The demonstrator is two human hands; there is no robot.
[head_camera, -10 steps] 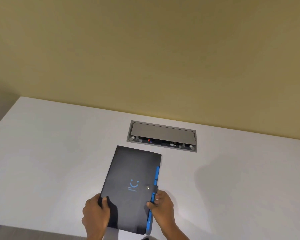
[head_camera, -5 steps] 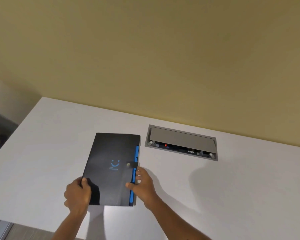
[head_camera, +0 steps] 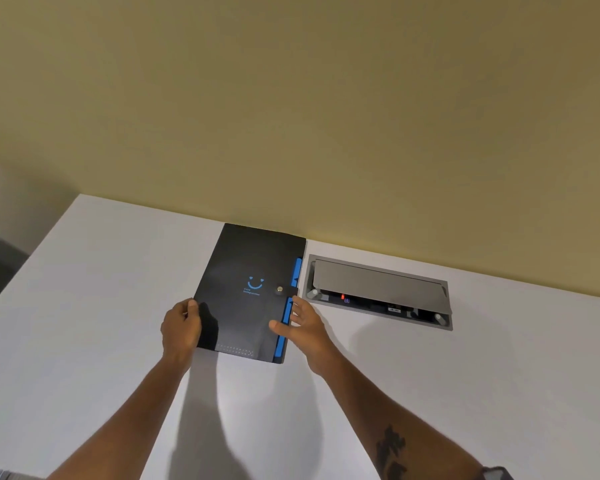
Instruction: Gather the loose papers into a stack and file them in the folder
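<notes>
Folder [head_camera: 246, 292] flat, long axis toward wall, tabs rt.

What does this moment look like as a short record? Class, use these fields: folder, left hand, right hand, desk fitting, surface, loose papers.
folder: black folder, closed with a snap strap, blue smiley logo, blue tabs along its right edge, far end at the wall
left hand: left hand grips the folder's near left edge
right hand: right hand open, fingers at the folder's right edge
desk fitting: grey cable box, lid ajar, right of the folder
surface: white desk
loose papers: none visible
</notes>
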